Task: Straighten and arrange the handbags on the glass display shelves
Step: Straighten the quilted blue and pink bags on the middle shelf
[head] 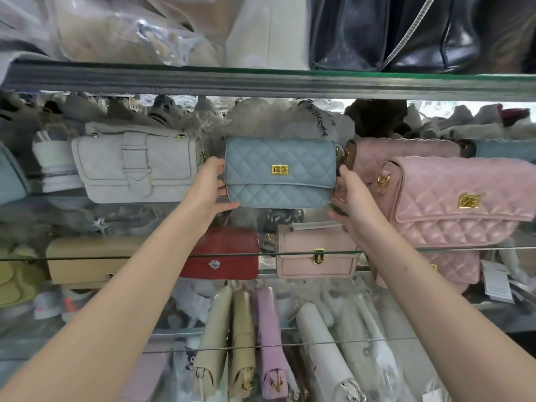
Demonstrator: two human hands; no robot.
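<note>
Glass shelf (266,253) runs across just below the blue bag (280,172), which is upright at that level with its flap facing out. The big pink bag (464,198) is right of the blue bag, further forward and tilted. The grey bag (136,166) is left of it with a small gap. Left hand (208,187) grips the blue bag's left end and right hand (348,204) its right end, fingers curled round the sides. Can't tell if it's resting on the glass or lifted. Gold clasp (280,170) sits mid-flap.

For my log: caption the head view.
Left hand and right hand grip the blue handbag between a grey bag and a pink bag.
</note>
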